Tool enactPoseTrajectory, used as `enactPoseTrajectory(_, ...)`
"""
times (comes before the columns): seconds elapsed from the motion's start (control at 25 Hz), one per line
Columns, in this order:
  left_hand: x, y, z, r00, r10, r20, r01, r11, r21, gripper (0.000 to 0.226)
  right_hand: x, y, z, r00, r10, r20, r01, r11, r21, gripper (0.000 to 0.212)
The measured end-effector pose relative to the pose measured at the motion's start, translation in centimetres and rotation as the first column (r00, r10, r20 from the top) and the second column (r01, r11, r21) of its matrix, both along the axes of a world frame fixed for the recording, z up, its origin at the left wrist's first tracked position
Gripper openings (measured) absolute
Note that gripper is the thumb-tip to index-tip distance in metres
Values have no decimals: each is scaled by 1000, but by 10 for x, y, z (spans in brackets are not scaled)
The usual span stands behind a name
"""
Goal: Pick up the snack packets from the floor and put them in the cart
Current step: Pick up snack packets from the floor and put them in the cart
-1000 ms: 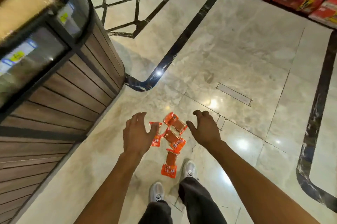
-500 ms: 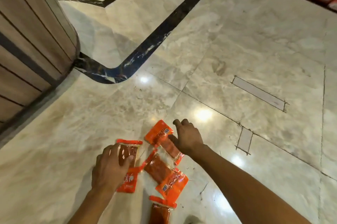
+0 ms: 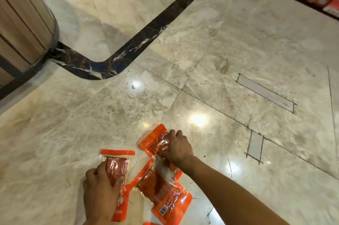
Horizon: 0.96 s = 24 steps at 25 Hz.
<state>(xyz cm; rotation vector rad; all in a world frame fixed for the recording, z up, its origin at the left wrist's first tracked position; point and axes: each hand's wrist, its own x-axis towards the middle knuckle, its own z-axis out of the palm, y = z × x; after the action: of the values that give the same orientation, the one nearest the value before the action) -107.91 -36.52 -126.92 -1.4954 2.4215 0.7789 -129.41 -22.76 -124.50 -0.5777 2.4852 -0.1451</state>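
floor (image 3: 238, 45): glossy marble, shop aisle, cart not in view
packets: orange, loosely overlapped by the feet
left hand (image 3: 100, 190): curled over left packet (image 3: 117, 168), pinning it to grip
right hand (image 3: 177, 148): fingers closing on far packet (image 3: 156, 142), not lifted
middle packet (image 3: 163, 193): untouched

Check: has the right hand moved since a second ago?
Yes. The right hand has dropped from above the floor onto the far orange packet; its fingers curl over the packet's edge.

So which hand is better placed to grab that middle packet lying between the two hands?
Probably the right hand: it lies on the far packet, which overlaps the middle packet. The left hand lies on the separate left packet.
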Motion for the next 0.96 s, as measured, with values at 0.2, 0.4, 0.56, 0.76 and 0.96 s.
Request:
enactPoseTrajectory(0.2,-1,-3,6,983,183,-18,-176,966,190,96,5,2,-7,970,-203,132,209,977,-36,71)
enactPoseTrajectory(0.4,1,-1,47,995,101,9,-100,974,204,50,5,16,23,987,-119,104,119,993,4,55)
enactPoseTrajectory(0.56,0,7,139,992,100,-71,-86,980,181,33,5,40,109,972,-187,145,199,977,-72,51)
enactPoseTrajectory(0.76,-17,31,315,979,125,-162,-80,963,256,30,6,66,282,935,-252,249,303,934,-192,60)
enactPoseTrajectory(0.96,-44,53,542,953,177,-248,-94,945,312,34,-4,92,508,913,-285,292,373,874,-312,69)
